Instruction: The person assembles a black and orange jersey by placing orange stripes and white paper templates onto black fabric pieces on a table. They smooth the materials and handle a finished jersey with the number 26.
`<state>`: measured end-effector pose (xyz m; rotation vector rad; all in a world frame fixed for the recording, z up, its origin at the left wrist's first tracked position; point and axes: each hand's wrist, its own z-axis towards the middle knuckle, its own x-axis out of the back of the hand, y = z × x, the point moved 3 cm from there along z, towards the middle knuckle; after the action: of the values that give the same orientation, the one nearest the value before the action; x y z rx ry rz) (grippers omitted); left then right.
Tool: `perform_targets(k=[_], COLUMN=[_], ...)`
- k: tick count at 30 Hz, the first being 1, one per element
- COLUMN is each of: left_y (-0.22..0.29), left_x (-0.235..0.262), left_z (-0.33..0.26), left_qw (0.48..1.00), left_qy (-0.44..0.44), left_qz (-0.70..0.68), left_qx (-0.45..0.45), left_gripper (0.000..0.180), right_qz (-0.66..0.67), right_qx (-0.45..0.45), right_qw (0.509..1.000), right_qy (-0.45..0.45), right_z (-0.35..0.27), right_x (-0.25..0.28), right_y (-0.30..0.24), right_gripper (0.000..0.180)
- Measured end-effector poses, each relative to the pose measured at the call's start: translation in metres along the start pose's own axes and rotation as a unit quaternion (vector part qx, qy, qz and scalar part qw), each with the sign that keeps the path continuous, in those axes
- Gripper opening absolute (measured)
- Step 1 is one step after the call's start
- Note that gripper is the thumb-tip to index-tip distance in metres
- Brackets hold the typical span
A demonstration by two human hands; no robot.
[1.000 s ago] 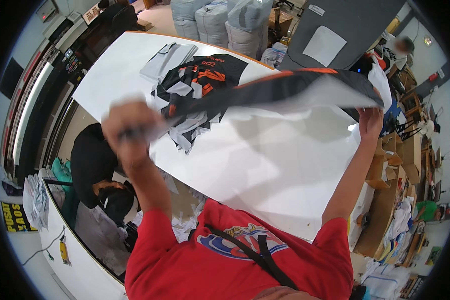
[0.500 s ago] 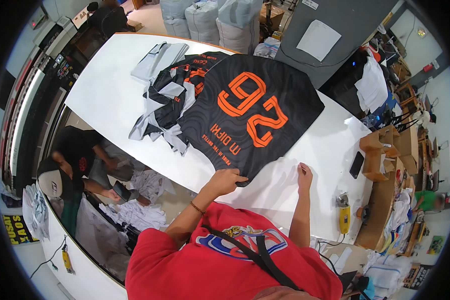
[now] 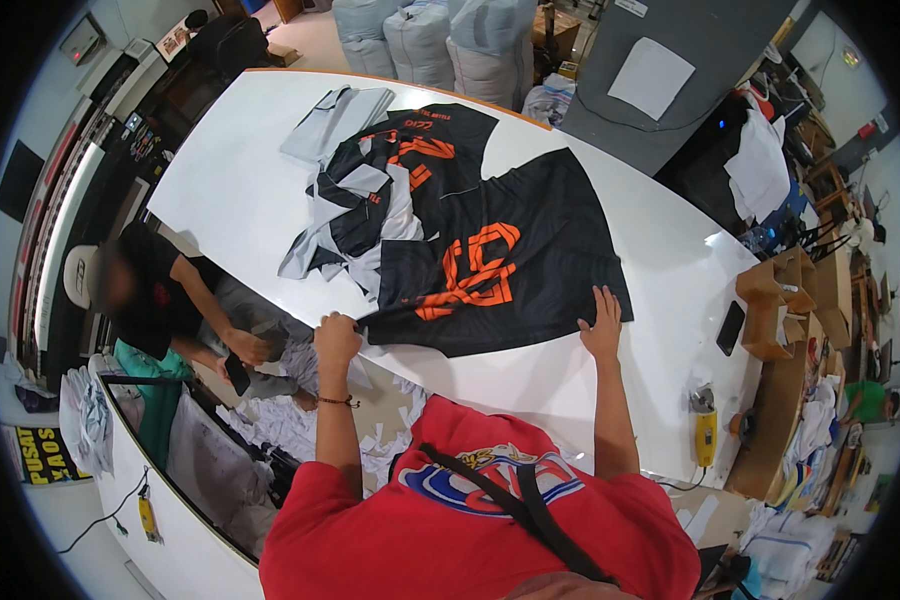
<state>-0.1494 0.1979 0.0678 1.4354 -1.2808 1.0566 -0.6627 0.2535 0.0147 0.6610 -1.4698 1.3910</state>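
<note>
A black sports jersey with orange numerals [image 3: 490, 260] lies spread nearly flat on the white tabletop [image 3: 240, 190], back side up, its hem toward six o'clock. The left hand [image 3: 337, 335] pinches the hem corner at seven o'clock of the jersey; the right hand [image 3: 602, 328] rests with fingers spread and palm down on the corner at five o'clock. Laying out looks almost finished; small wrinkles remain. A heap of black, grey and orange garments [image 3: 370, 190] at ten o'clock, partly under the jersey, seems unsorted.
</note>
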Motion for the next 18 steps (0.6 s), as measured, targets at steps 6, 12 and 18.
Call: perform_targets(k=[6,12,18], left_y=[0.093,0.235,0.265], left_x=[-0.005,-0.065,0.0], left_z=[-0.003,-0.056,-0.066], left_qw=[0.901,0.876,0.74], left_qy=[0.028,-0.03,-0.195], left_qz=[-0.335,-0.234,-0.472], left_qx=[-0.275,-0.421,-0.438], left_gripper=[0.047,0.065,0.022], right_qz=[0.042,0.493,0.494], right_qx=[0.011,-0.089,0.104], right_qw=[0.999,0.848,0.857], right_qy=[0.022,-0.174,-0.099], right_z=[-0.031,-0.06,-0.058], right_x=[-0.05,-0.006,0.057], right_y=[0.005,-0.092,-0.104], right_gripper=[0.021,0.008,0.093])
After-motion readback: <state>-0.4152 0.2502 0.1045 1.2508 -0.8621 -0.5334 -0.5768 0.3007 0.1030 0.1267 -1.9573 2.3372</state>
